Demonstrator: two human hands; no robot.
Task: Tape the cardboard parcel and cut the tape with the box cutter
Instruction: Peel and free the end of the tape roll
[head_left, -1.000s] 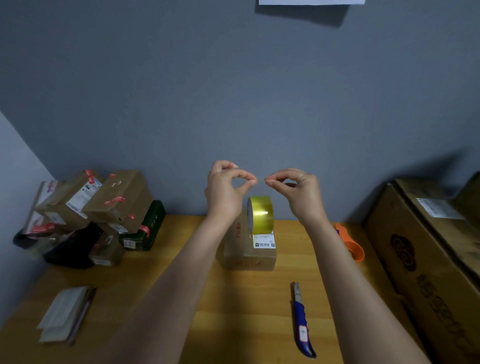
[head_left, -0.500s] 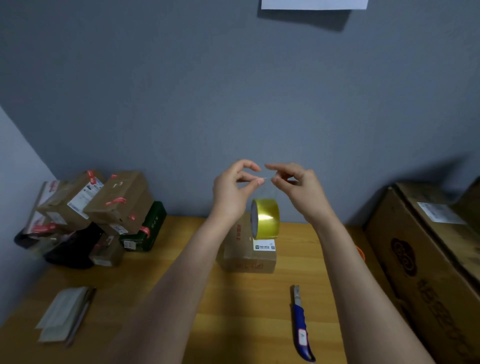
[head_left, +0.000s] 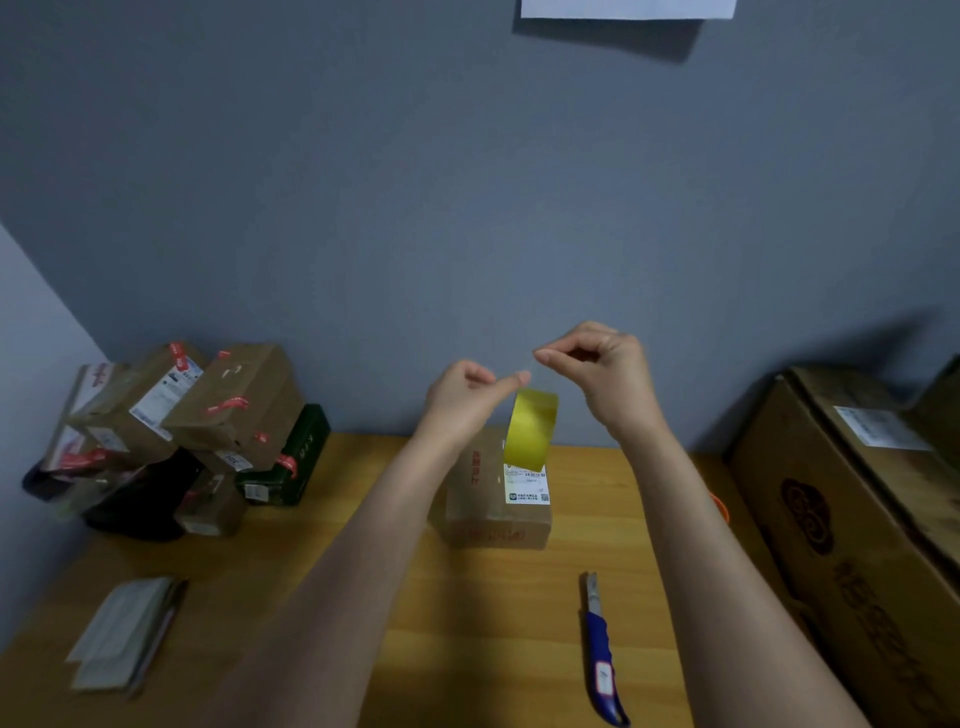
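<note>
A small cardboard parcel (head_left: 485, 512) with a white label sits mid-table. A yellow tape roll (head_left: 531, 431) stands on edge on top of it. A blue-handled box cutter (head_left: 600, 656) lies on the table in front of the parcel, to the right, blade end pointing away. My left hand (head_left: 460, 402) is raised above the parcel, fingers curled in and thumb stretched right. My right hand (head_left: 608, 374) hovers a little higher, thumb and forefinger pinched together. Neither hand touches the tape, the parcel or the cutter, and both hold nothing.
A pile of taped parcels (head_left: 208, 415) and dark bags fills the back left corner. Large cartons (head_left: 857, 519) stand along the right edge, with an orange object (head_left: 722, 508) beside them. Folded papers (head_left: 124, 629) lie front left on the wooden table (head_left: 467, 623). A grey wall is close behind.
Both hands went from matching pinches to touching fingertips, then parted. Now the left fingers are curled with the thumb out and the right hand sits higher, to the right.
</note>
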